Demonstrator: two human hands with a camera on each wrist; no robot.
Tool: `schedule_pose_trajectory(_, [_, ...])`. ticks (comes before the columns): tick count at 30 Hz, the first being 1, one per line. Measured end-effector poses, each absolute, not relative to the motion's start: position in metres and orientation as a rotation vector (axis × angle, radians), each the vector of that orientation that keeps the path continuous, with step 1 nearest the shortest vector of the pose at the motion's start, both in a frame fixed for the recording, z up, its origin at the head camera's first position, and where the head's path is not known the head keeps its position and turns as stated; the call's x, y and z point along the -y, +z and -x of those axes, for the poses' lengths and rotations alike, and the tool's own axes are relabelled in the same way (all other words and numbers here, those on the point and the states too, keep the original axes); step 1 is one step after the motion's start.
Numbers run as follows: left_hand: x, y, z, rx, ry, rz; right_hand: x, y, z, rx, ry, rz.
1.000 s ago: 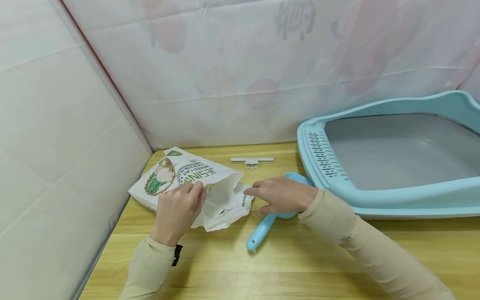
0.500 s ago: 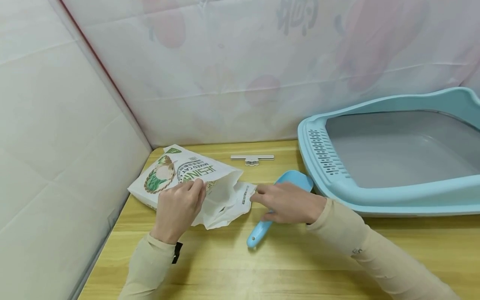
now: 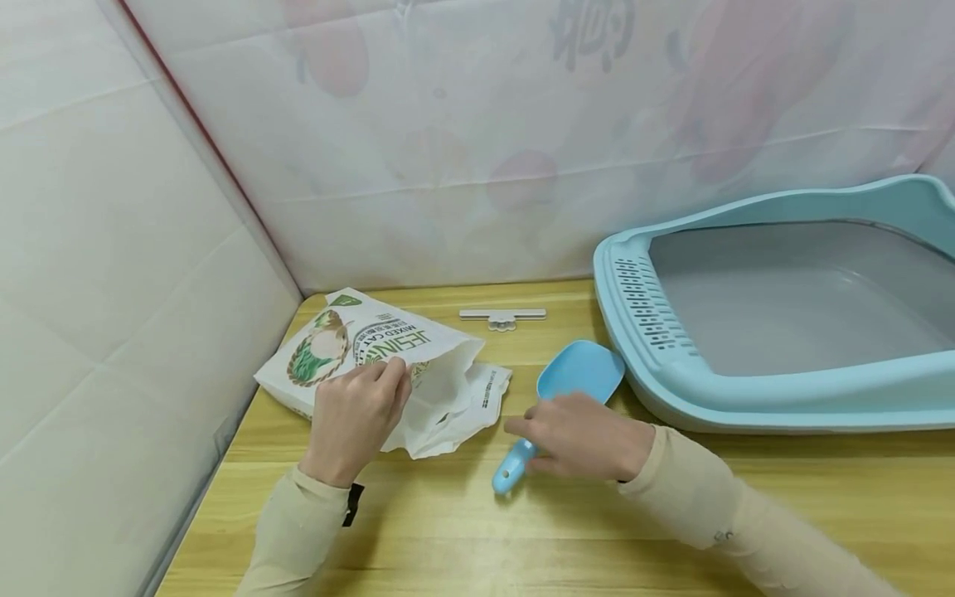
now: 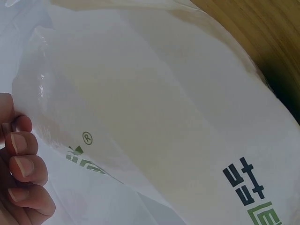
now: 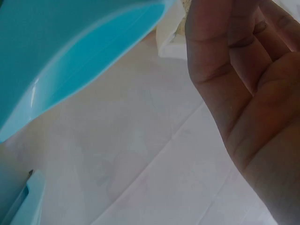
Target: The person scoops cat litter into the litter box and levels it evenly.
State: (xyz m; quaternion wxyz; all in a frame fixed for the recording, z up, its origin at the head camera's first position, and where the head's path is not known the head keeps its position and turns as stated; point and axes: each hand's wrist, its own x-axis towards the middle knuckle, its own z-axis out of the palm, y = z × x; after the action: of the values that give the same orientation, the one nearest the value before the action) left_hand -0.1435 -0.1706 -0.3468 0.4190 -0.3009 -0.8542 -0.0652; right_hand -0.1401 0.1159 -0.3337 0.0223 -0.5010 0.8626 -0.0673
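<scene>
A white cat litter bag (image 3: 388,336) with green print lies on its side at the left, its mouth gaping toward the right. My left hand (image 3: 360,421) grips the bag's upper lip between curled fingers and thumb; the left wrist view shows the fingertips (image 4: 23,166) at the plastic edge. A blue scoop (image 3: 580,371) rests on the table between the bag and the litter box, handle toward me. Over its handle hovers my right hand (image 3: 585,435), slightly blurred, with loosely bent fingers. In the right wrist view this hand (image 5: 248,84) holds nothing, and its palm shows.
A large light-blue litter box (image 3: 746,394) with a grey inside stands at the right. Behind the bag lies a white sealing clip (image 3: 502,317) near the back wall. The wooden table (image 3: 477,555) meets fabric walls at the left and back.
My right hand has drawn away from the bag's mouth, toward me and over the scoop's handle, uncovering more of the scoop's bowl. The left hand has kept its grip in place.
</scene>
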Motion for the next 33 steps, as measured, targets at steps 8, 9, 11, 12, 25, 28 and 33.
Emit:
schedule_pose_trajectory(8, [0.171, -0.348, 0.142, 2.156, -0.163, 0.753, -0.113, -0.342, 0.130, -2.667, -0.246, 1.502])
schedule_pose_trajectory(9, [0.171, -0.349, 0.142, 2.158, -0.164, 0.753, -0.113, -0.343, 0.129, -2.675, -0.240, 1.496])
schedule_pose_trajectory(11, [0.171, -0.349, 0.142, 2.161, -0.167, 0.753, -0.113, -0.346, 0.127, -2.682, -0.233, 1.486])
schedule_pose_trajectory(12, [0.171, -0.349, 0.142, 2.160, -0.169, 0.754, -0.112, -0.348, 0.126, -2.680, -0.239, 1.476])
schedule_pose_trajectory(25, [0.172, -0.347, 0.143, 2.163, -0.176, 0.764, -0.111, -0.364, 0.118, -2.689, -0.391, 1.442])
schedule_pose_trajectory(28, [0.171, -0.347, 0.143, 2.160, -0.176, 0.764, -0.112, -0.365, 0.116, -2.682, -0.413, 1.400])
schedule_pose_trajectory(33, [0.171, -0.347, 0.143, 2.161, -0.175, 0.766, -0.115, -0.365, 0.116, -2.742, -0.491, 1.343])
